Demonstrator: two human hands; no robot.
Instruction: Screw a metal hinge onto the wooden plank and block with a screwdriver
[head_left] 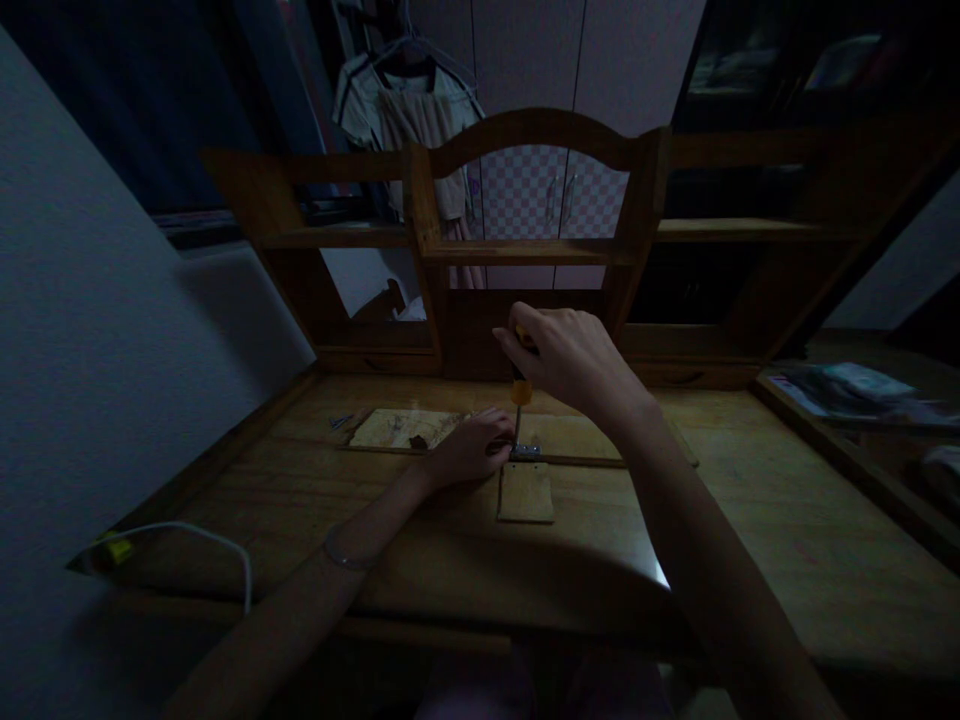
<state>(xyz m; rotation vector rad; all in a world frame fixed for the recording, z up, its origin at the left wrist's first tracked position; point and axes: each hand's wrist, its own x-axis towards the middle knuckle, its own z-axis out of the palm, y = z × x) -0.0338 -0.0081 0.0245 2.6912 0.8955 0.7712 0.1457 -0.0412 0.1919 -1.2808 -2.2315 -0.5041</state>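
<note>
My right hand (566, 355) is wrapped round the yellow and black handle of a screwdriver (521, 390). Its shaft points down to a small metal hinge (525, 452), which lies where a long wooden board (577, 437) meets a small square wood piece (526, 493). Low beside the shaft, my left hand (472, 447) rests on the long board with its fingers bent together near the tip. Whatever those fingers pinch, perhaps a screw, is too small and dark to make out.
Small metal bits (340, 422) lie left of the board on the wooden desk (300, 490). A white cable (217, 535) curls at the front left. Behind stands a wooden shelf unit (525, 252); papers (855, 385) lie beyond the desk's right edge.
</note>
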